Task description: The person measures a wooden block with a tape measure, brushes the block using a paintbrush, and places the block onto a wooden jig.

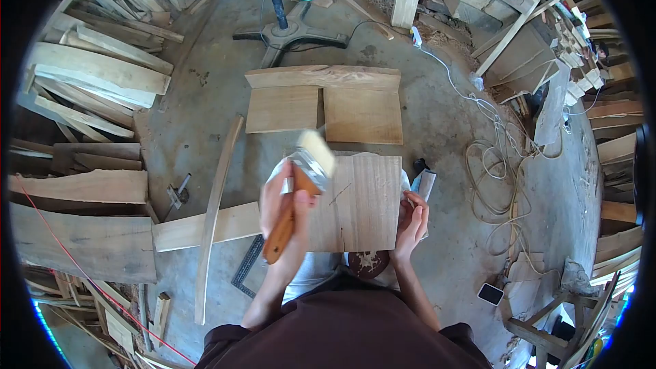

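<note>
My left hand is closed around the handle of a wide paintbrush, its pale bristles pointing up and away from me. The brush is above the left part of a square wooden board, which lies across my lap with visible grain and a dark crack mark. At the board's right edge, my right hand has its fingers curled, gripping that edge. Just beyond the right hand is a black and silver tool, partly hidden. Whether the bristles touch the board cannot be made out.
Ahead on the floor lie two flat boards with a longer plank behind them. A metal stand base stands farther off. Left are a long strip and a metal square; right, coiled cord and a phone.
</note>
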### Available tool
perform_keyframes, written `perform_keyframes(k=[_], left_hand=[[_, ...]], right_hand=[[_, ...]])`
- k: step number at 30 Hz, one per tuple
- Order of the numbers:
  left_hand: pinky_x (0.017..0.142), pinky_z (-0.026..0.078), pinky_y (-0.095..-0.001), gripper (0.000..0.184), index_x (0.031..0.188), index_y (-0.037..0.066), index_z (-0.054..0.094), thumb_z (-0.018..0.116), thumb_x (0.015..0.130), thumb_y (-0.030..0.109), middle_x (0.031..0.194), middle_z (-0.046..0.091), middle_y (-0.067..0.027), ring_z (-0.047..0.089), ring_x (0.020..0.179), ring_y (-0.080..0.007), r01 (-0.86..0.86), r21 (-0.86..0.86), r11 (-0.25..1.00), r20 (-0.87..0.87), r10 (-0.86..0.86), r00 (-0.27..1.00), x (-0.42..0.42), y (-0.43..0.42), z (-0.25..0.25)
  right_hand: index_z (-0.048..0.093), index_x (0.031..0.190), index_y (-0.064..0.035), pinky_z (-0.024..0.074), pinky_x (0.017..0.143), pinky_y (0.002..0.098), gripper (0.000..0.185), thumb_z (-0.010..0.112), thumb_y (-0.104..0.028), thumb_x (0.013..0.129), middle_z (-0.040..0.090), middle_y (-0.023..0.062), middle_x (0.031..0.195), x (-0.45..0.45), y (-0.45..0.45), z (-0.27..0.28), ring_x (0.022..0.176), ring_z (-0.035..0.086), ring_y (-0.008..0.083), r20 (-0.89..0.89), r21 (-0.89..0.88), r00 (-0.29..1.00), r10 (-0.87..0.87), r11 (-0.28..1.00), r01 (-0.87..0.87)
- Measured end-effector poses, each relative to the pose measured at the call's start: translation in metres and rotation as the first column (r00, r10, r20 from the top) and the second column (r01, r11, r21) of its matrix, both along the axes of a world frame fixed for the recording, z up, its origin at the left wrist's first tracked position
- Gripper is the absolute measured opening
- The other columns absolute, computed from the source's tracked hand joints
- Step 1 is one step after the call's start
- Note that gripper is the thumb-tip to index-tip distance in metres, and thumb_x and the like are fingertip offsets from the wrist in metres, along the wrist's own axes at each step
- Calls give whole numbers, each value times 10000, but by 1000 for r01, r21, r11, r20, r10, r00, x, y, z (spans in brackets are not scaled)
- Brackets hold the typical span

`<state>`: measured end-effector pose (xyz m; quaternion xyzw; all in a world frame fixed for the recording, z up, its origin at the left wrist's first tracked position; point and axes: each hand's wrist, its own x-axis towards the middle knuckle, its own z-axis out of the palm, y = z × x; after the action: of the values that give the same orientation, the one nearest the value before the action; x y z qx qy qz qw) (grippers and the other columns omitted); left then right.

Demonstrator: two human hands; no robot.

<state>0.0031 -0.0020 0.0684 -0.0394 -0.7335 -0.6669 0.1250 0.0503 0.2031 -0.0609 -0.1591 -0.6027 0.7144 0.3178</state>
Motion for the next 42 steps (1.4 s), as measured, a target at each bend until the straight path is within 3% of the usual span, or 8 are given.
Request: perform_keyframes(k=[5,8,11,22,29,32,37,42], left_hand=[[742,553,-260,471,1421,-5,427,568,973,26,1269,515,-142,661,901,-163,334,403,852,187,-434,881,9,45,-7],[742,557,-261,467,1412,-15,435,576,969,27,1269,519,-147,671,890,-166,439,219,872,61,-461,885,9,63,-22],[743,557,-259,447,1402,-26,440,562,975,30,1253,530,-151,674,865,-166,397,249,883,178,-445,877,5,53,-16],[658,525,-252,357,1324,-44,529,537,1008,123,1183,617,-145,642,707,-139,-168,25,985,141,163,976,-8,-34,-14],[673,525,-260,363,1334,-60,515,529,1001,83,1190,585,-134,641,719,-139,-392,-245,887,-165,360,918,-13,-25,8],[705,559,-282,409,1390,-21,456,526,995,55,1279,534,-153,673,796,-181,-60,-75,995,-71,55,996,-9,10,11],[753,535,-259,447,1372,-33,472,605,957,63,1179,553,-176,654,909,-200,402,131,906,-11,-404,915,-9,77,0],[748,522,-267,430,1339,-83,484,607,946,43,1156,558,-188,643,919,-202,390,71,918,1,-391,920,-11,87,-10]], right_hand=[[579,1112,26,408,973,330,342,331,-204,1059,585,150,1199,0,-1,-3,1142,535,216,4,-4,1000,-14,1000,14],[577,1108,25,404,973,323,337,332,-202,1060,585,146,1195,1,1,-6,1140,531,210,-10,-42,1000,-10,999,10],[575,1107,24,401,968,320,331,335,-199,1060,585,141,1195,1,1,-3,1119,526,200,-11,-22,1000,-19,1000,19],[573,1126,20,400,979,326,335,364,-232,1058,577,137,1210,-1,0,3,1136,527,201,8,29,1000,1,1000,-1],[561,1151,22,386,999,309,339,391,-257,1059,565,137,1226,0,1,0,1163,522,194,6,30,1000,23,999,-23],[563,1148,23,394,995,307,333,380,-241,1062,566,140,1227,0,0,3,1156,522,188,7,31,1000,23,999,-24],[577,1123,18,414,950,321,326,350,-208,1059,578,133,1202,3,0,-3,1083,530,189,36,-8,999,-13,1000,13],[580,1117,15,415,939,320,320,352,-201,1058,583,129,1189,1,-1,4,1035,525,181,25,49,999,-25,999,23]])
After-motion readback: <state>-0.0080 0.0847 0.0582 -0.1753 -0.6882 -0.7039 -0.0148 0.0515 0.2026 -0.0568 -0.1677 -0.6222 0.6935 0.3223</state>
